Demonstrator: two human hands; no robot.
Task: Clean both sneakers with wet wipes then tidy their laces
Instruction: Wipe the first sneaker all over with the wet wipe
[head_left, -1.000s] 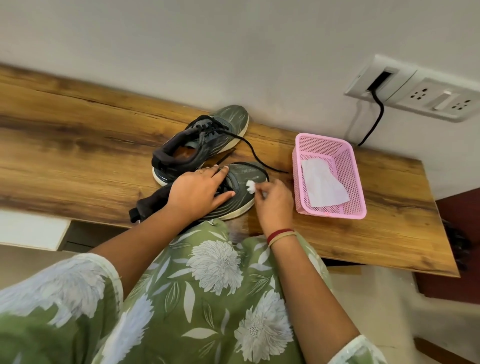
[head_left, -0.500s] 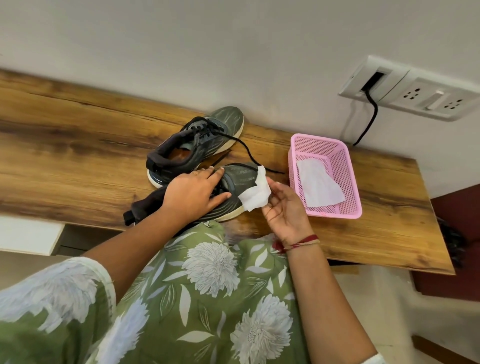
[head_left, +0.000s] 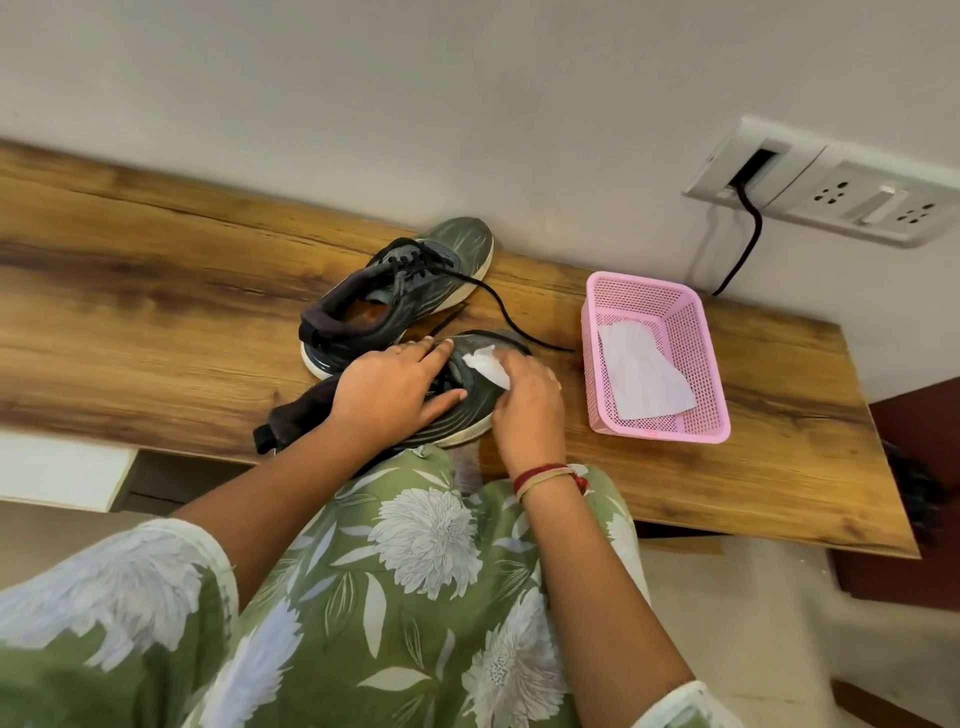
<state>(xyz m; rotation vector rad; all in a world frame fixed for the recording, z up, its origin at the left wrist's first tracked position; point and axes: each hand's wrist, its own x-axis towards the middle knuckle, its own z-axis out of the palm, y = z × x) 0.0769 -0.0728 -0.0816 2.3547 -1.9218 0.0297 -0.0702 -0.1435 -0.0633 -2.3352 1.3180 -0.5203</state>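
A long wooden worktop runs from left to right against a pale wall. At its near edge is a person in a green garment with white flowers, and both forearms reach out over the wood.

Two dark grey sneakers with pale soles lie side by side at the middle of the worktop. The far sneaker sits close to the wall, toe to the right and opening towards the left. The near sneaker lies at the near edge, toe also to the right, with its dark heel collar reaching the edge.

A pink mesh basket stands to the right of the sneakers, apart from them. A white switch and socket panel is fixed to the wall above it.

The left hand rests flat on the middle of the near sneaker, over the lacing, its fingers straight and spread. The right hand is at the toe, its fingers bent down and clamped on a white wet wipe that lies against the toe's upper.

A second wipe lies flat in the basket. A loose black lace trails from the far sneaker to the right across the worktop. A black cable hangs from the panel. Red and tan threads circle the right wrist.
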